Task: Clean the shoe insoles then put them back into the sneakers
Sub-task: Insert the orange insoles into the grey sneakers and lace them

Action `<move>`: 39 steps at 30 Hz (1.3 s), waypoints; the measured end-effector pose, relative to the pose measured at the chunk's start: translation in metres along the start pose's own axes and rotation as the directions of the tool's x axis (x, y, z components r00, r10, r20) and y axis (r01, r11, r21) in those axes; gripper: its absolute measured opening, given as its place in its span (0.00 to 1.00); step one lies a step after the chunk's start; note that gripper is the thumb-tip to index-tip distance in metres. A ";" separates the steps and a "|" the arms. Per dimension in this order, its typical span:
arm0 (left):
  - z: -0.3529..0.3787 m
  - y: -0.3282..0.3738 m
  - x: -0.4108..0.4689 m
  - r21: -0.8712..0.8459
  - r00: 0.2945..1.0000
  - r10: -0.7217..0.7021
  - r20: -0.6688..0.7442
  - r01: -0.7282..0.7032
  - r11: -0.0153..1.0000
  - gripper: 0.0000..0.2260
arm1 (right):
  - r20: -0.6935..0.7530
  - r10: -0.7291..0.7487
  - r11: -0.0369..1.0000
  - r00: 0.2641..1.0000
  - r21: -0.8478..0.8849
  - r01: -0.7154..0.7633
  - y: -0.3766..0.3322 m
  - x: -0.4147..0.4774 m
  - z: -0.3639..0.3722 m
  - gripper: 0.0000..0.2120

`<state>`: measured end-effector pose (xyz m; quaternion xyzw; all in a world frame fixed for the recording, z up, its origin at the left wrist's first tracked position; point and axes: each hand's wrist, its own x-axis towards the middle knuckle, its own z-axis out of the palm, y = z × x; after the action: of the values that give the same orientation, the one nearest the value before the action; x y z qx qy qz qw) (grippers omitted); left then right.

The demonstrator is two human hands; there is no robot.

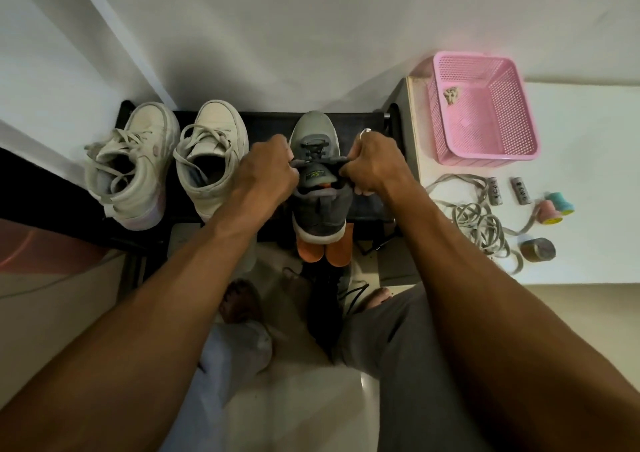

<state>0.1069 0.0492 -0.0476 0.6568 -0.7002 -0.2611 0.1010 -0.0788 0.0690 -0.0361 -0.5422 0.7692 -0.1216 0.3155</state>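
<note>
A grey sneaker stands on a black shoe rack, toe pointing away from me. My left hand and my right hand each grip one side of its dark laces and pull them apart over the tongue. An orange lining shows inside the shoe's opening. Two orange insoles stick out from under the sneaker's heel at the rack's front edge.
Two white sneakers stand left on the rack. A white cabinet on the right holds a pink basket, loose laces, tape rolls and small bottles. Cloth and dark shoes lie on the floor by my feet.
</note>
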 end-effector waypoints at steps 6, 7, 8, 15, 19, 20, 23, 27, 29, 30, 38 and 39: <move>-0.004 -0.005 -0.001 -0.079 0.999 -0.023 0.028 0.025 0.997 0.08 | 0.011 0.016 0.997 1.000 0.080 -0.017 0.000 -0.008 -0.004 0.02; -0.005 -0.006 -0.001 -0.081 0.999 -0.022 0.028 0.025 0.996 0.08 | 0.007 0.017 0.996 1.000 0.090 -0.018 -0.001 -0.009 -0.004 0.03; -0.006 -0.006 -0.001 -0.083 0.999 -0.020 0.027 0.022 0.996 0.08 | 0.006 0.015 0.995 1.000 0.096 -0.015 -0.001 -0.010 -0.004 0.03; -0.001 -0.005 0.000 -0.062 0.993 0.105 0.045 -0.102 0.993 0.10 | -0.035 -0.039 0.999 0.999 0.011 0.039 0.005 -0.005 -0.002 0.08; 0.012 0.005 0.000 0.011 0.965 0.259 0.036 -0.259 0.966 0.14 | -0.036 -0.194 0.981 0.980 -0.023 0.193 -0.003 -0.002 0.003 0.14; 0.012 0.006 0.001 0.016 0.963 0.266 0.032 -0.267 0.964 0.14 | -0.028 -0.223 0.975 0.974 -0.028 0.223 -0.004 -0.002 0.003 0.15; 0.012 0.006 0.005 -0.005 0.965 0.263 0.015 -0.263 0.965 0.12 | 0.035 -0.253 0.954 0.967 -0.157 0.255 -0.009 -0.007 0.003 0.11; 0.013 0.005 0.006 -0.061 0.971 0.241 -0.008 -0.241 0.969 0.09 | 0.123 -0.199 0.846 0.972 -0.479 0.234 -0.018 -0.012 0.013 0.22; 0.014 0.004 0.007 -0.091 0.975 0.222 -0.004 -0.222 0.971 0.07 | 0.107 -0.174 0.797 0.979 -0.569 0.204 -0.023 -0.012 0.025 0.27; 0.014 0.004 0.008 -0.107 0.975 0.220 0.002 -0.219 0.970 0.06 | 0.082 -0.178 0.785 0.981 -0.589 0.192 -0.025 -0.011 0.031 0.27; 0.012 0.005 0.007 -0.258 0.994 0.105 -0.011 -0.104 0.961 0.05 | -0.045 -0.451 0.804 0.891 -0.453 0.384 -0.022 0.007 0.029 0.10; 0.009 0.005 0.007 -0.291 0.998 0.059 0.011 -0.053 0.955 0.06 | -0.040 -0.506 0.798 0.862 -0.402 0.449 -0.019 0.008 0.022 0.08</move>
<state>0.0971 0.0447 -0.0539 0.6122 -0.6735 -0.3644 0.1968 -0.0526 0.0574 -0.0458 -0.7589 0.6367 -0.0856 0.1069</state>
